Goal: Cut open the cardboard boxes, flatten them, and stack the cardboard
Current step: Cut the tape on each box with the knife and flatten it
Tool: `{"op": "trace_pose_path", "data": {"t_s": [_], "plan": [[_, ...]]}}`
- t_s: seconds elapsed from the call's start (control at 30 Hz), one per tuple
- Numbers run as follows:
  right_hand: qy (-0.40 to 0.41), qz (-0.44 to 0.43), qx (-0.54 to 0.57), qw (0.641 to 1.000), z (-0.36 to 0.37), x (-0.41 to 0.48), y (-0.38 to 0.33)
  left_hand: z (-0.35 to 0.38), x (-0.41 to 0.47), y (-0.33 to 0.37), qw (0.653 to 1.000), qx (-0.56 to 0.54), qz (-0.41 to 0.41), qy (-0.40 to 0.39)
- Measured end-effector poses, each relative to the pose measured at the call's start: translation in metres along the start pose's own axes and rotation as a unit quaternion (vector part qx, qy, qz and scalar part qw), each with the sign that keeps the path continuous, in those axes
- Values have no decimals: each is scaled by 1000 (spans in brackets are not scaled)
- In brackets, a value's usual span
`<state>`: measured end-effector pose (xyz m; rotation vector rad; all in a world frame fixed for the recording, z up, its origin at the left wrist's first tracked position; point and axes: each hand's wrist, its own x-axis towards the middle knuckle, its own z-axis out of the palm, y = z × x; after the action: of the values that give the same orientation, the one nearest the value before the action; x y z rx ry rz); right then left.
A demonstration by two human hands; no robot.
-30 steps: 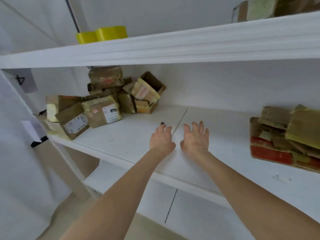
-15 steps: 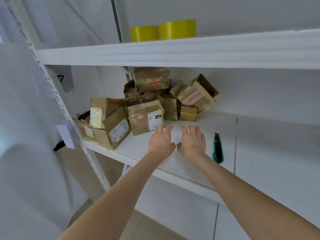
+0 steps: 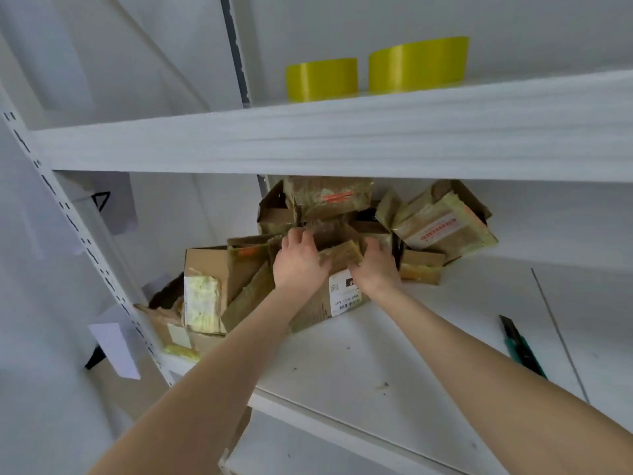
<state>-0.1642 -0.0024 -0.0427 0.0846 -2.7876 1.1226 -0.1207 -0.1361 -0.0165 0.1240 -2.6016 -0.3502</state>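
Observation:
A pile of taped brown cardboard boxes (image 3: pixel 329 200) fills the back left of the middle shelf (image 3: pixel 394 344). At the pile's front stands a box with a white label (image 3: pixel 342 296). My left hand (image 3: pixel 298 262) grips that box's top left, fingers curled over its far edge. My right hand (image 3: pixel 375 265) holds its top right the same way. A green and black utility knife (image 3: pixel 520 347) lies on the shelf to the right, apart from both hands.
Two yellow tape rolls (image 3: pixel 322 78) (image 3: pixel 418 63) stand on the upper shelf (image 3: pixel 342 138), which hangs low over the pile. A white perforated upright (image 3: pixel 78 228) bounds the left side. More boxes (image 3: pixel 202 296) lean at the shelf's left end.
Both hands moved from lying flat on the bare shelf leftward and back onto the front labelled box, and now grip it. The view has turned left toward the pile.

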Motion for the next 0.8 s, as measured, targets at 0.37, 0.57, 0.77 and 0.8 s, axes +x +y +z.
{"op": "trace_pose_path", "data": {"t_s": [0.37,0.57,0.77,0.8], "plan": [[140,195,333,912,-1,6,17,13,8,-23,981,0,184,-60],[208,266,450,827,-34,-56,48,-1,-7,2,954,-98,283,15],[140,256,449,845,-30,-110,67,14,-37,-1,966,-226,125,1],[114,243,450,852,-28,-117,69,16,-42,-3,950,-304,56,-38]]}}
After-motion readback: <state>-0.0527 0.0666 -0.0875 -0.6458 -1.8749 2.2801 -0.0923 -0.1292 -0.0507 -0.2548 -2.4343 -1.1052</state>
